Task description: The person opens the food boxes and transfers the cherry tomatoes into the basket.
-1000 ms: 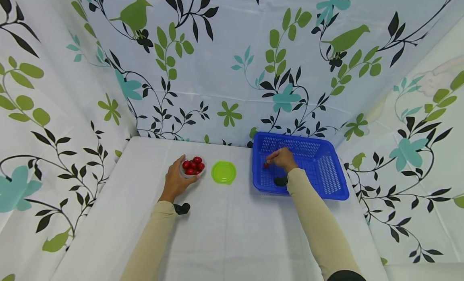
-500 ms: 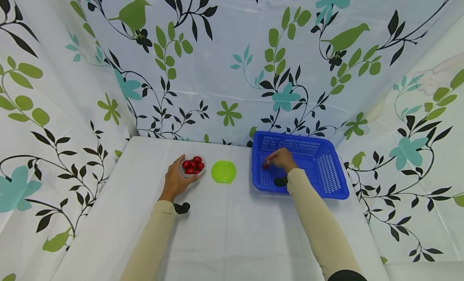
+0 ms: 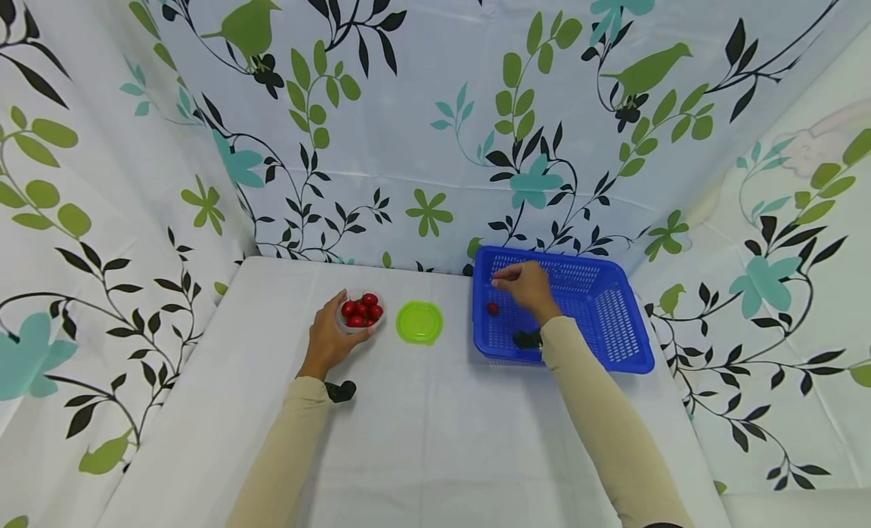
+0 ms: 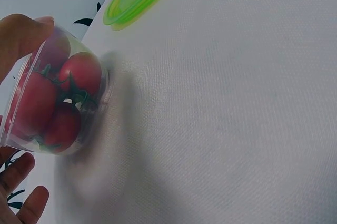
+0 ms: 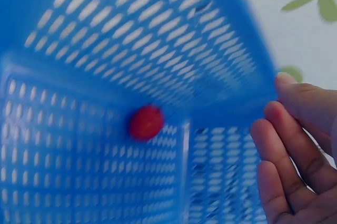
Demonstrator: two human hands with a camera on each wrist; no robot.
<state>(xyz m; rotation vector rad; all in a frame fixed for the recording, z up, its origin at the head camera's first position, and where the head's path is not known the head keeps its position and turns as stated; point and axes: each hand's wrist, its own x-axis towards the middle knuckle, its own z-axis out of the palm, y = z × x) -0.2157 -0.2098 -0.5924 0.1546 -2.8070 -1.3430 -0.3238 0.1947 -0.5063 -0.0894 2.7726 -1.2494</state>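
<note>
In the head view my left hand (image 3: 330, 342) grips a small clear plastic container (image 4: 90, 135) from its left side, thumb in front and fingers behind. Several red cherry tomatoes (image 3: 356, 321) with green stems fill it. My right hand (image 3: 529, 287) hovers inside the blue basket (image 3: 615, 324), toward its back left. Its fingers are loosely bent with nothing in them, as the right wrist view also shows. A single tomato (image 5: 146, 123) lies on the basket's floor near the left wall, apart from the right hand.
A bright green lid (image 3: 420, 323) lies on the white-covered table (image 3: 422, 437) between container and basket. Patterned curtains (image 3: 429, 135) hang behind the table and along both sides. The basket's raised walls surround the right hand.
My right hand has let go of the tomato and risen slightly away from it, toward the back of the basket. The left hand and the container have stayed still.
</note>
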